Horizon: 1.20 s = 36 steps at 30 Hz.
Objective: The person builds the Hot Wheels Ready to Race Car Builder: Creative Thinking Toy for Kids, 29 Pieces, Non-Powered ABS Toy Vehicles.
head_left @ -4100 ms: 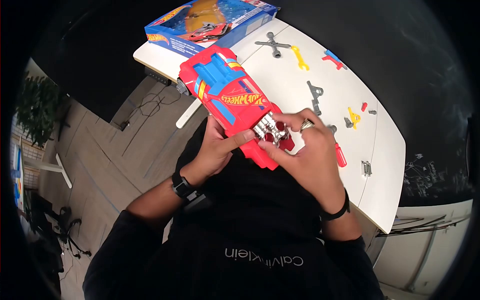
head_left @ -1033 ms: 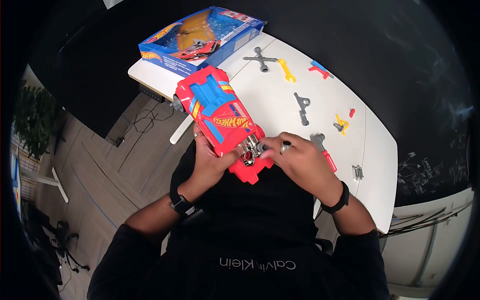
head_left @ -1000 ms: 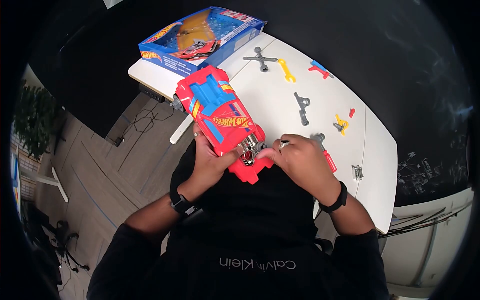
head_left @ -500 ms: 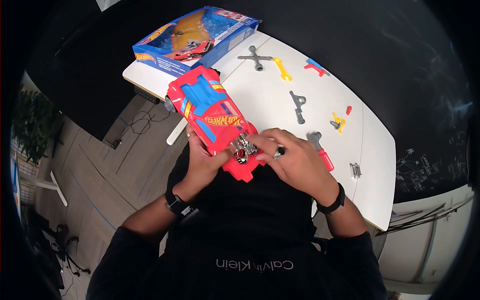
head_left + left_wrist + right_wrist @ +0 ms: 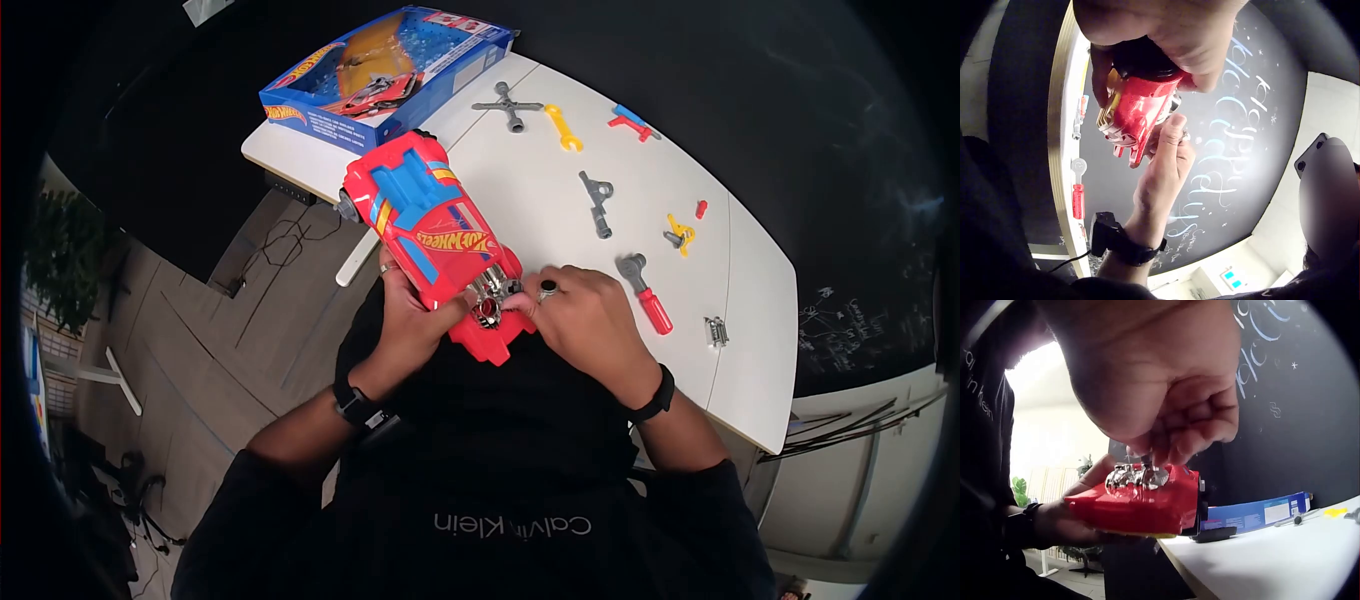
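Note:
A red toy car with blue and yellow trim is held tilted above the person's lap. The left hand grips its side, thumb by the silver engine. At the engine's right side, the right hand pinches a small grey piece between thumb and fingertips. In the right wrist view that piece stands upright against the top of the engine, partly covered by the fingers. The left wrist view shows the car's underside gripped, with the right hand at its far side.
On the white table lie a grey cross wrench, yellow wrench, grey tool, yellow piece, red bit, red-handled tool and silver part. An open-front toy box stands at the back left.
The car has shifted left and down. The right hand has gone from spread over the engine to pinching a small grey piece there. A grey piece beside the red bit has left the table.

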Tool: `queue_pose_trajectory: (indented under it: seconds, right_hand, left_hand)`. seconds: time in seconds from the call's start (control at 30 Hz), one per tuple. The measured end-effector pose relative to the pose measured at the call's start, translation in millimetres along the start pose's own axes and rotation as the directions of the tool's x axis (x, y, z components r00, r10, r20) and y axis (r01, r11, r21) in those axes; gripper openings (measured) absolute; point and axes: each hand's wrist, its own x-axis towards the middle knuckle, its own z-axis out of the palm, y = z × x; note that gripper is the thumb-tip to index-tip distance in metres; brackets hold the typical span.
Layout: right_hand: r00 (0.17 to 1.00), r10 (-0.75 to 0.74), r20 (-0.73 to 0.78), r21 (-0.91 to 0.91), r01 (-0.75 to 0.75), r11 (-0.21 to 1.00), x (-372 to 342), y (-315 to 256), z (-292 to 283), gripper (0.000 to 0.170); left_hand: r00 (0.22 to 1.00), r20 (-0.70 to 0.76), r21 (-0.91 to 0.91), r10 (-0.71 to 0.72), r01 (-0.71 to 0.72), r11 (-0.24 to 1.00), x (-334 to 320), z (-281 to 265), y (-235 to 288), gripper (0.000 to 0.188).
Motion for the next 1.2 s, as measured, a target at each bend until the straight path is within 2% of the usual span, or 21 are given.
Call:
queue_pose_trajectory:
  seconds: [0.07,0.2,0.27,0.4,0.5,0.63,0.67,0.7,0.77,0.8,0.83,0.87,0.93,0.97,1.03,1.07,1.13,1.2]
  right_hand:
    - [0.976,0.130,0.172,-0.110,-0.112,0.988,-3,-3,-4,0.035]
    - [0.995,0.079,0.066,-0.019,-0.077,0.997,9,-11,-15,0.035]
    - [0.995,-0.050,0.089,-0.178,0.065,0.982,8,-7,-6,0.025]
    - [0.980,0.055,0.194,-0.253,-0.004,0.967,11,-14,-4,0.022]
    - [0.978,0.110,0.178,-0.176,-0.078,0.981,8,-15,11,0.017]
    - [0.936,0.300,0.181,-0.110,-0.284,0.952,2,-23,22,0.015]
    - [0.910,0.365,0.195,-0.090,-0.354,0.931,1,-24,23,0.019]
    - [0.909,0.368,0.193,-0.089,-0.358,0.930,3,-21,18,0.019]
    - [0.886,0.351,0.304,0.066,-0.387,0.920,10,-5,-6,0.041]
    - [0.838,0.453,0.305,0.030,-0.484,0.875,14,5,-19,0.056]
    - [0.818,0.532,0.220,-0.165,-0.506,0.847,10,27,-18,0.059]
    - [0.802,0.589,0.098,-0.194,-0.565,0.802,14,39,-23,0.054]
    - [0.847,0.527,-0.072,-0.426,-0.504,0.751,0,85,-8,0.043]
    - [0.847,0.526,-0.077,-0.429,-0.505,0.749,0,97,-3,0.043]
    - [0.734,0.674,0.083,-0.498,-0.556,0.666,3,112,4,0.036]
    - [0.734,0.674,0.083,-0.497,-0.556,0.666,3,114,8,0.036]
    - [0.641,0.747,0.177,-0.513,-0.588,0.625,4,119,16,0.035]
    - [0.650,0.739,0.176,-0.483,-0.597,0.640,3,127,27,0.031]
  left_hand:
    - [1.000,-0.002,-0.007,-0.007,0.007,1.000,-1,1,0,0.076]
    - [1.000,-0.004,-0.010,-0.022,0.022,1.000,2,-1,3,0.076]
    - [1.000,0.005,-0.007,-0.017,0.018,1.000,0,-1,2,0.076]
    - [1.000,0.012,0.023,-0.017,0.017,1.000,1,-2,-2,0.077]
    - [1.000,0.001,0.071,-0.005,0.005,0.997,0,-2,-3,0.078]
    - [1.000,0.015,0.154,0.011,-0.013,0.988,1,1,2,0.082]
    - [1.000,0.017,0.156,0.010,-0.012,0.988,0,2,1,0.082]
    - [0.999,0.024,0.162,0.024,-0.028,0.986,0,2,0,0.083]
    - [0.999,0.035,0.170,0.038,-0.044,0.985,1,5,1,0.084]
    - [0.998,0.036,0.150,0.051,-0.055,0.987,0,7,4,0.085]
    - [0.997,0.036,0.129,0.062,-0.066,0.989,-1,9,5,0.086]
    - [0.998,0.034,0.129,0.060,-0.064,0.990,-2,8,5,0.086]
    - [0.998,0.049,0.173,0.036,-0.044,0.984,-1,5,5,0.088]
    - [0.998,0.054,0.171,0.040,-0.049,0.984,0,6,6,0.088]
    - [0.998,0.053,0.152,0.040,-0.047,0.987,0,6,8,0.088]
    - [0.998,0.053,0.153,0.039,-0.047,0.987,0,6,8,0.088]
    - [0.997,0.043,0.127,0.062,-0.067,0.990,1,6,6,0.086]
    - [0.997,0.047,0.153,0.057,-0.064,0.986,0,4,7,0.086]
